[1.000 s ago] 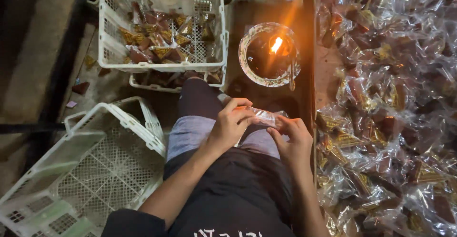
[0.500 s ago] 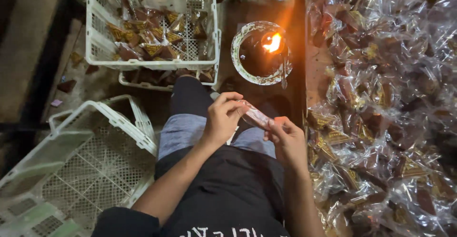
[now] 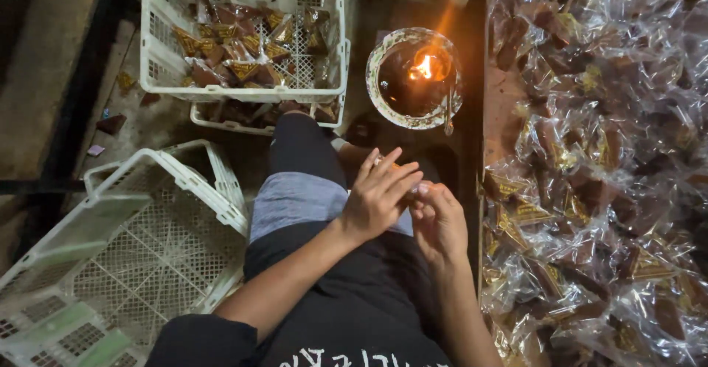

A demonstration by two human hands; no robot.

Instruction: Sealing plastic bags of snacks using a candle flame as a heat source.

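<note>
Meeting above the lap, the left hand (image 3: 377, 203) and right hand (image 3: 438, 218) pinch something small together, hidden by fingers, near the burning bowl (image 3: 414, 78).

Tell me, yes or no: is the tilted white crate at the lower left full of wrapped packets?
No, the tilted white crate shows only bare mesh inside.

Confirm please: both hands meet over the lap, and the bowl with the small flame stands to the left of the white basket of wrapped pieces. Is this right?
Not quite. In the head view the bowl with the flame stands to the right of the white basket, not the left. The left hand and right hand do meet over the lap.
</note>
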